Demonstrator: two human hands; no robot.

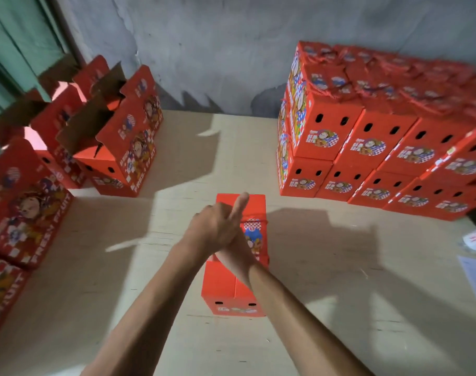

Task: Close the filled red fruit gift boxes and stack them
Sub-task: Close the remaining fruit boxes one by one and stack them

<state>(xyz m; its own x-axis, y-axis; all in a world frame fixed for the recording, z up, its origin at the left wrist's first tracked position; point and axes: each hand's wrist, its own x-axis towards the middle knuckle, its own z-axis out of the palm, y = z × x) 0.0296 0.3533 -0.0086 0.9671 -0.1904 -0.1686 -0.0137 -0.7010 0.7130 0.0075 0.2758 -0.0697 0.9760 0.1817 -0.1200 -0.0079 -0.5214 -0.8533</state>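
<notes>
Red printed cardboard marked how far the job had come. One closed red fruit gift box (235, 280) stood alone on the pale wooden tabletop (340, 294), its top flaps folded shut and meeting along a centre seam. This box serves as the landmark.

Above its middle the left hand (213, 229) and right hand (238, 249) were pressed together, wrists crossed. The right hand's fingers ran straight, tips pointing away over the box's far end. The left hand lay over it with fingers bent around it. Neither appeared to hold the box, though whether the lower palm touched the lid could not be told.

Beyond and to the right of the lone box, well apart, a large stack of closed red gift boxes (380, 147) stood against the grey wall, at least two tiers high, red cord handles on top. Beyond and to the left, several open red boxes with raised flaps (114, 137) waited.

By my judgement most of the work was finished: the lone box looked closed and still needed carrying to the stack, and the open ones remained to be shut.
</notes>
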